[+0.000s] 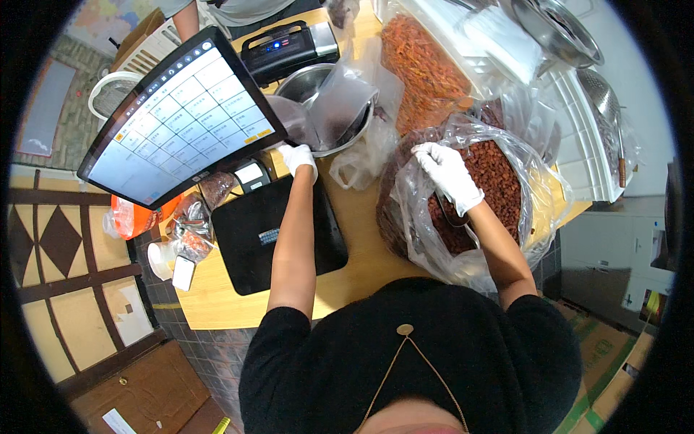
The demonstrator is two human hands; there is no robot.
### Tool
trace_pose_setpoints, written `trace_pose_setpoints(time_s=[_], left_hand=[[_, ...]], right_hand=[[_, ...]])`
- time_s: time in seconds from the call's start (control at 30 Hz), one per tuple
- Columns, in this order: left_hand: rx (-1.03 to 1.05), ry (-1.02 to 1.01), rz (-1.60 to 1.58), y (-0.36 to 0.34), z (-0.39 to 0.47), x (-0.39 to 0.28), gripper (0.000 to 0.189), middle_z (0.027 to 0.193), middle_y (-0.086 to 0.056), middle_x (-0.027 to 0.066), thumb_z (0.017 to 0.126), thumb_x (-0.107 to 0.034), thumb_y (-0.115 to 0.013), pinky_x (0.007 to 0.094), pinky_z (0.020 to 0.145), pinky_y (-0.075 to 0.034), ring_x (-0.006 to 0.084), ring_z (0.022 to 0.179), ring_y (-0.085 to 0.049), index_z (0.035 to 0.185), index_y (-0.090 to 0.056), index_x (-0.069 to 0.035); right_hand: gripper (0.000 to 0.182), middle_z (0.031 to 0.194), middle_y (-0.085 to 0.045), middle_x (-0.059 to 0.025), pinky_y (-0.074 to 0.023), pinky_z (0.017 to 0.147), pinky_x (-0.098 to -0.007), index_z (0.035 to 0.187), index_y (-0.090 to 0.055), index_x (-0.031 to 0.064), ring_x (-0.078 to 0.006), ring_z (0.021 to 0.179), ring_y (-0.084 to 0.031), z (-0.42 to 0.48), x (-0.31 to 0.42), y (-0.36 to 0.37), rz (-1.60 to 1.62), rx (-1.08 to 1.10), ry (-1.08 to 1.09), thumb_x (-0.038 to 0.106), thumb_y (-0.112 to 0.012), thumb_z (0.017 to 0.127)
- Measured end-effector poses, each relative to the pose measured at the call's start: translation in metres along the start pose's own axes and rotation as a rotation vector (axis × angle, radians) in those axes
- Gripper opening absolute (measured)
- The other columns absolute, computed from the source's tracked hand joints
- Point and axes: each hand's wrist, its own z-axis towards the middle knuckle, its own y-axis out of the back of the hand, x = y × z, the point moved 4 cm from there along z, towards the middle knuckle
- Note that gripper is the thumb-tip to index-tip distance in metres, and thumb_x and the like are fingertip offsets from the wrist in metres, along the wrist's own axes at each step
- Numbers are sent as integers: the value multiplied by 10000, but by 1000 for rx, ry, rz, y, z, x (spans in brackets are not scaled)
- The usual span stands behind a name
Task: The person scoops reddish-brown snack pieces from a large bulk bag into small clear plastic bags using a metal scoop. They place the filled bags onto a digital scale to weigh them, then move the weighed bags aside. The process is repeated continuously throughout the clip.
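My left hand, in a white glove, is by the lower right corner of a touch-screen terminal. The screen covers some of its fingertips, so I cannot tell whether it grips anything. Just beyond it a steel bowl holds a clear plastic bag. My right hand, also gloved, hovers over the mouth of a large clear plastic bag full of reddish-brown diced pieces. Its fingertips are by the bag's rim; a hold is not plain. A metal scoop lies partly beneath this hand.
Below my left forearm sits a black flat-topped scale. A bag of orange-red dried strips lies at the back, near a black device. White trays and a perforated ladle stand right. A phone rests near the left edge.
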Motion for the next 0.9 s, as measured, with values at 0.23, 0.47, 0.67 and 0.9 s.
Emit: trace_pose_setpoints(time_s=[0.23,0.47,0.67,0.9], left_hand=[[79,-166,-369,19,-48,-75,565,1106,-593,141,751,-303,-697,341,850,-462,236,935,-580,1178,-534,29],[74,-465,-444,-20,39,-75,445,1137,-594,124,861,-341,-572,311,880,-419,225,954,-568,1075,-612,47],[111,-527,-324,-48,27,-70,432,1189,-565,128,851,-214,-579,299,922,-393,225,1005,-543,1201,-518,31],[27,-511,-278,-1,-78,-84,576,1338,-392,157,798,-12,-576,350,1017,-307,257,1191,-406,1321,-336,16]], right_hand=[[179,892,-644,-48,-458,740,-261,964,-638,17,-123,796,-571,-80,-46,96,170,-308,-209,147,-552,876],[358,1081,-596,-84,-444,823,-286,1147,-551,37,-159,953,-546,-91,-169,273,140,-763,-167,148,-603,810],[615,1078,-581,-135,-436,849,-335,1326,-410,119,-221,976,-553,-2,-271,363,-374,-573,-264,-2,-533,736],[552,1283,-465,-128,-341,977,-478,1308,-414,216,-288,1149,-474,54,-298,391,-980,-239,-219,29,-457,790]])
